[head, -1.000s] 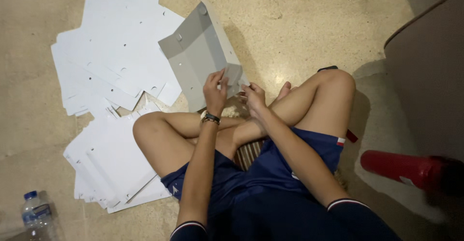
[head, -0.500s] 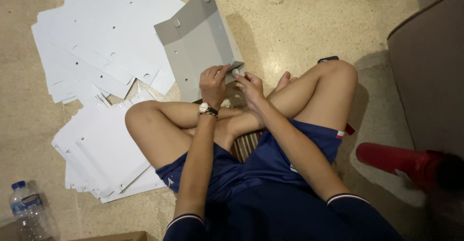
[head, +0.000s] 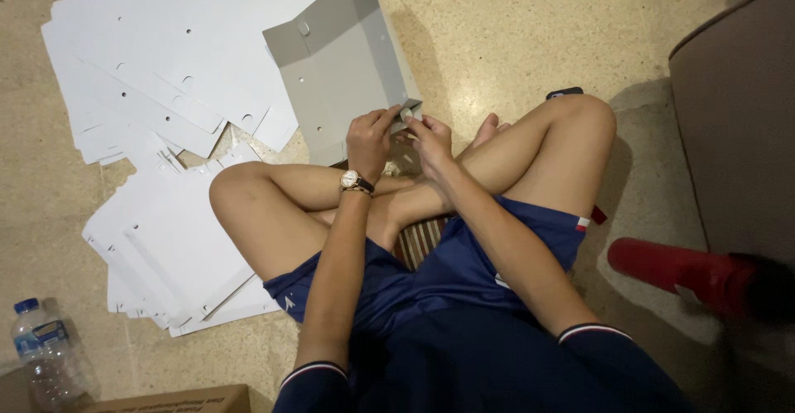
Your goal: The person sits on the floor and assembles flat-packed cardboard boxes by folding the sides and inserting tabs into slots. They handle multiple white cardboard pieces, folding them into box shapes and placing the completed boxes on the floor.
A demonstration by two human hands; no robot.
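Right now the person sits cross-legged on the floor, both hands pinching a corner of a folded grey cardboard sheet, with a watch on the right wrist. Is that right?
Not quite: the watch is on the left wrist, as the head view shows. The rest holds: the person sits cross-legged on the floor, and the left hand and right hand both pinch a corner of the folded grey cardboard sheet.

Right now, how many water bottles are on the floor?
1. The clear plastic bottle with a blue cap stands at the bottom left, beside the lower stack of white sheets and above a cardboard box. Others may sit outside the view.
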